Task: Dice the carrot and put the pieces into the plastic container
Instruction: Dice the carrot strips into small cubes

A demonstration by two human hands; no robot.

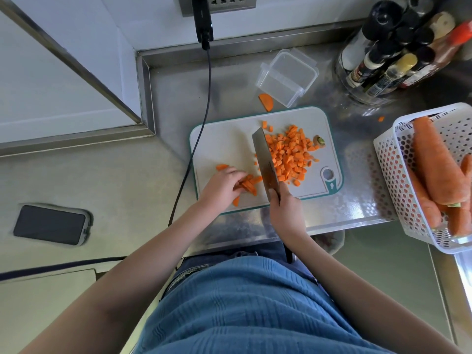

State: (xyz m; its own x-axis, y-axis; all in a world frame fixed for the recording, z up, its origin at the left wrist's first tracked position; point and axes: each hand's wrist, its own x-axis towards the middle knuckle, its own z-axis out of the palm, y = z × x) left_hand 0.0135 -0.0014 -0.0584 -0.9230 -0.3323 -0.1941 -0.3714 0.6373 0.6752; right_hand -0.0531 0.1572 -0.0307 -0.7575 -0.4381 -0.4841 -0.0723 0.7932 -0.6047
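On the steel bench (339,213) in front of us, one cutting board (224,146) lies square to the near edge, its front rim just short of the drop-off. Our left hand (222,186) curls its fingers over a small bundle of carrot strips (249,183) near the board's front left part, pinning them down. Our right hand (282,203) grips the handle of one cleaver (265,162), whose blade runs up the middle of the board, between the strips and the heap of diced carrot (291,154) on the right half. The board's far left quarter is bare, which leaves room to slide things that way.

One plastic container (287,76) stands beyond the board's far edge, tilted in our view, with no carrot inside. One loose carrot slice (266,101) lies on the bench between container and board. We count one carrot top (319,140) at the heap's right side and a lone stray bit of carrot (381,119) farther right.

At the right, one white perforated basket (398,172) overhangs the bench edge and holds several whole carrots (434,159); we cannot count them exactly. A cluster of bottles (388,52) fills the far right corner. One phone (51,224) lies well apart on the left, and one black cable (194,146) crosses past the board's left edge.
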